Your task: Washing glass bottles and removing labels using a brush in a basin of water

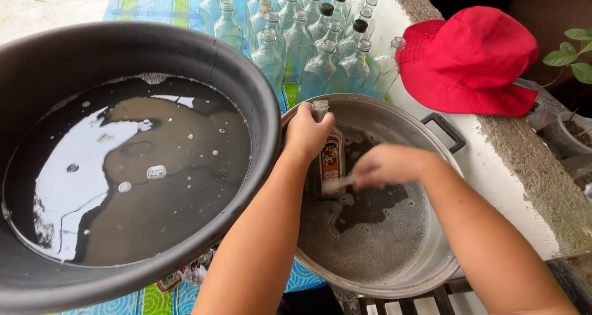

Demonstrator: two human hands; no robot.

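My left hand [306, 132] grips the neck of a labelled glass bottle [331, 158] that stands upright in a metal pot [394, 114] of dark soapy water. My right hand [388, 165] is closed on a thin pale tool [338, 182] whose tip touches the bottle's label. The hand is blurred, so what the tool is stays unclear. Both forearms reach in from the bottom edge of the view.
A big black basin [246, 87] of dark water fills the left. Several clear empty bottles [308, 37] stand behind the pot on a patterned cloth. A red hat [468, 59] lies on the concrete ledge at right, beside green plant leaves [570, 56].
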